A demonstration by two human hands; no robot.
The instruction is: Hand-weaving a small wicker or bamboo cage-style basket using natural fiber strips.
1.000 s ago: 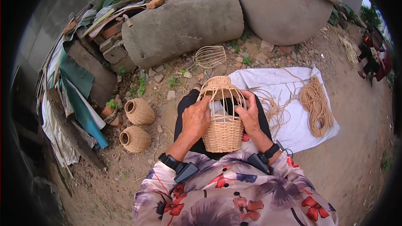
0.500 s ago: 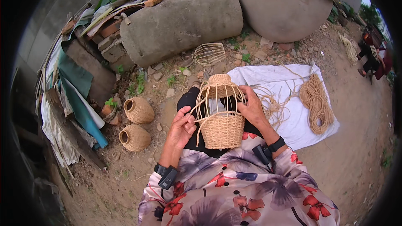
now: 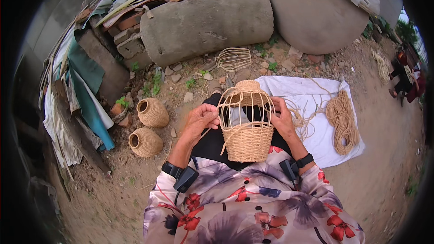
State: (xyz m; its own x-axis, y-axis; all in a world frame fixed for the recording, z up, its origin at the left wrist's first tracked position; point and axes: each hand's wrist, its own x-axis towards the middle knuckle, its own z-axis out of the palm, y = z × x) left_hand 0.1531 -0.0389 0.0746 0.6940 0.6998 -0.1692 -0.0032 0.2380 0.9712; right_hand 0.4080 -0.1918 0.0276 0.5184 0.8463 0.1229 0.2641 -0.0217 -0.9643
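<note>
1. Between your hands was the half-woven basket (image 3: 248, 143); your left hand (image 3: 201, 120) pinched a loose strand (image 3: 224, 96), your right hand (image 3: 282, 119) held its right side.
2. To your left lay 2 woven baskets (image 3: 156, 112).
3. To your right, coiled cord (image 3: 339, 113) lay on white sheeting (image 3: 316, 143).
4. Ahead, a grey cylinder (image 3: 208, 22) lay across.

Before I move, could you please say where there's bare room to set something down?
Bare dirt lies right of the white sheet; mostly bare dirt, below the woven pots beside the left sleeve. Crowded: the partly woven basket, between left hand and right hand.
</note>
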